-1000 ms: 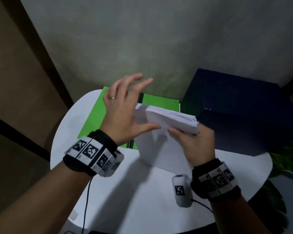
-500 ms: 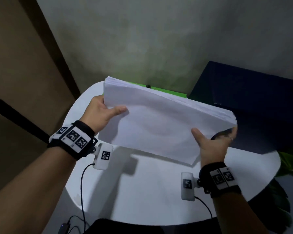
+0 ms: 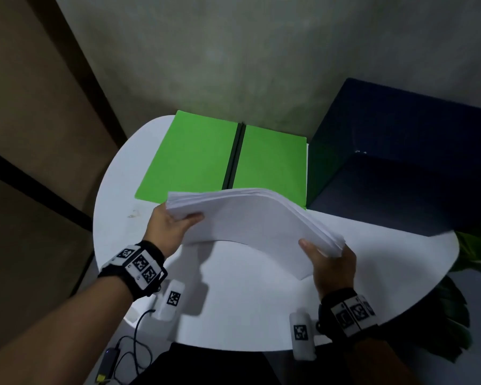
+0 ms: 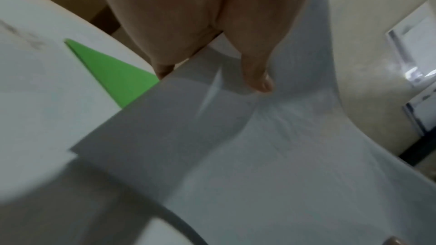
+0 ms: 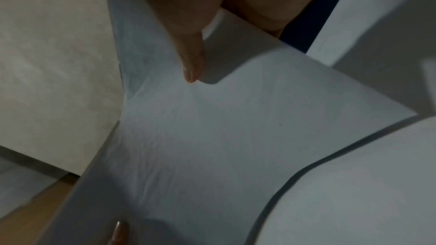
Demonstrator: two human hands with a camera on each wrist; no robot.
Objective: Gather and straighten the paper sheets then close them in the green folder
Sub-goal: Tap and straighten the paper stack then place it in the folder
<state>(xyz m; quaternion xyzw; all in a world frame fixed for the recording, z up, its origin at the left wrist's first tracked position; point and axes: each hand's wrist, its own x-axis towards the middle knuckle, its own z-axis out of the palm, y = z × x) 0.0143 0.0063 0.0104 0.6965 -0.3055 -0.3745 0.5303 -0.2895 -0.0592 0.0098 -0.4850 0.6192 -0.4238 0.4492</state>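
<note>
The white tabletop point(image 3: 247, 309) in front of me is round-edged, smooth and matte, and I place everything else against it. Off its far right edge stands a big dark navy box point(image 3: 400, 168) with flat faces and sharp corners, touching or nearly touching the tabletop. On the far part of the tabletop lies the green folder point(image 3: 195, 159), opened flat: two plain bright-green panels joined by a narrow dark spine, with nothing lying inside it. Its right panel reaches up against the navy box.

Above the middle of the tabletop, just nearer to me than the folder and not resting on the surface, I hold the stack of paper sheets point(image 3: 250, 220). It is a thick pile of plain white sheets, bowed upward in the middle like an arch, its far edges fanned slightly so the layers show as fine lines. Its far edge overlaps the folder's near edge in the head view.

My left hand point(image 3: 170, 229) pinches the stack's left end, thumb lying on top, fingers hidden underneath. My right hand point(image 3: 331, 262) pinches the right end the same way, thumb on the top sheet. The wrist views show each thumb pressed flat on the faintly rippled paper.

Below the tabletop's near left edge, a thin black cable point(image 3: 131, 354) lies coiled.
</note>
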